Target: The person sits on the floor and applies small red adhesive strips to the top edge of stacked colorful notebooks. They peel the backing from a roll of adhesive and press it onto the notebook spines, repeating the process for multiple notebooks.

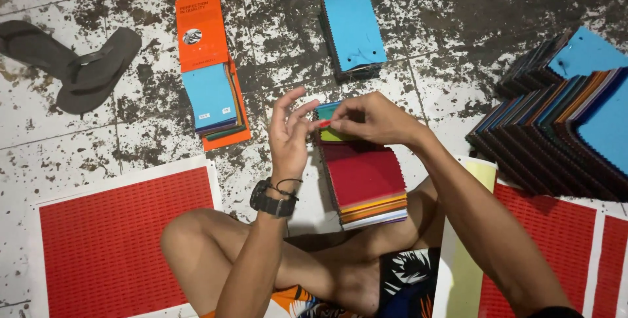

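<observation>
I sit cross-legged on a tiled floor. My left hand [288, 130], with a black watch on the wrist, is raised with fingers spread, its fingertips touching a small red sticker [324, 123]. My right hand [369, 118] pinches that same sticker from the right. Both hands hover just above a stack of fabric swatches [364, 181] with a red swatch on top and yellow, orange and white edges below. A green and teal swatch shows under my fingers.
An orange swatch booklet [208, 69] lies open with a blue swatch at left. A blue swatch stack [352, 25] lies ahead. Several fanned swatch stacks [562, 122] sit at right. Red sticker sheets [108, 239] [556, 252] flank my legs. Two dark flip-flops [72, 63] lie far left.
</observation>
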